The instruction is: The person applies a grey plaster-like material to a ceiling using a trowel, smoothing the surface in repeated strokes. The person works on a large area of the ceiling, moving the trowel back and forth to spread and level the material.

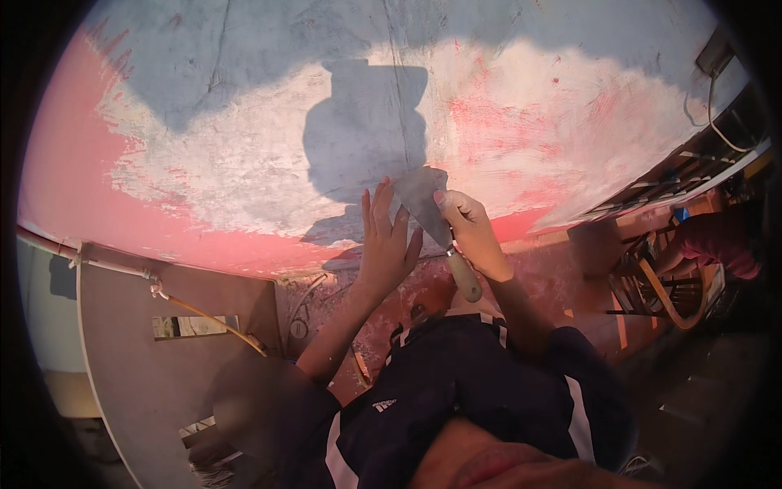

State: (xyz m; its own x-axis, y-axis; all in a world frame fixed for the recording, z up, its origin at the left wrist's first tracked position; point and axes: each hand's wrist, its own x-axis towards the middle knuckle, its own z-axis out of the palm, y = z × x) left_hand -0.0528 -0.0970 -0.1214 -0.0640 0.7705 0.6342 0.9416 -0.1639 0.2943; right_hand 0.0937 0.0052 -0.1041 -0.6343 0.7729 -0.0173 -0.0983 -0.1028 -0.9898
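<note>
Scraper (425,204) pinched in right hand (474,235)

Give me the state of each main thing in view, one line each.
Wall: patchy pink and pale, partly shaded.
Scraper: held, blade toward the wall; contact unclear.
Right grip: closed on the scraper.
Left grip: open, fingers spread beside the blade.
Hose: slanting downward.
Shirt: worn.
</note>
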